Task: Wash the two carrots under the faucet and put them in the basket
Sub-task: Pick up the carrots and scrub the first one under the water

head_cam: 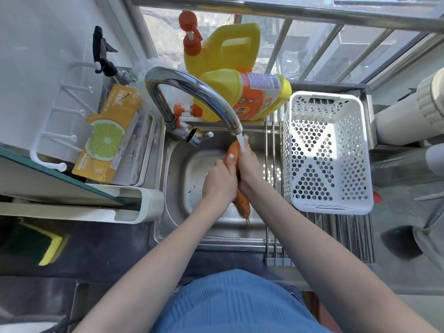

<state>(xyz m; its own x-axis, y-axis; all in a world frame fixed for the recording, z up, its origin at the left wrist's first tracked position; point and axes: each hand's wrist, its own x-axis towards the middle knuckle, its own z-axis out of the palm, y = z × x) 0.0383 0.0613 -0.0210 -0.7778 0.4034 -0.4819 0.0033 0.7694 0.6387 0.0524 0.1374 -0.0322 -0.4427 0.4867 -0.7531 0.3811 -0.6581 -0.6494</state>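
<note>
Sink (211, 227), hands hiding carrot's (242, 203) middle

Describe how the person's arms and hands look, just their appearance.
Both forearms are bare, with no sleeves, gloves, watch or bracelet in view. The left hand has a pale, light-polished thumbnail; the right hand shows no rings. A blue ribbed garment covers the torso below.

So the sink (173, 188) is the anchor here: the faucet (192, 92) arches over its back edge, with two detergent jugs (242, 97) right behind it on the sill. The basket (329, 152) sits on a roll-up rack (274, 188) just right of the sink. Over the sink, both hands (219, 181) (248, 167) hold a carrot (241, 200) under the spout, and a sponge (51, 248) lies on the surface to the left.
</note>
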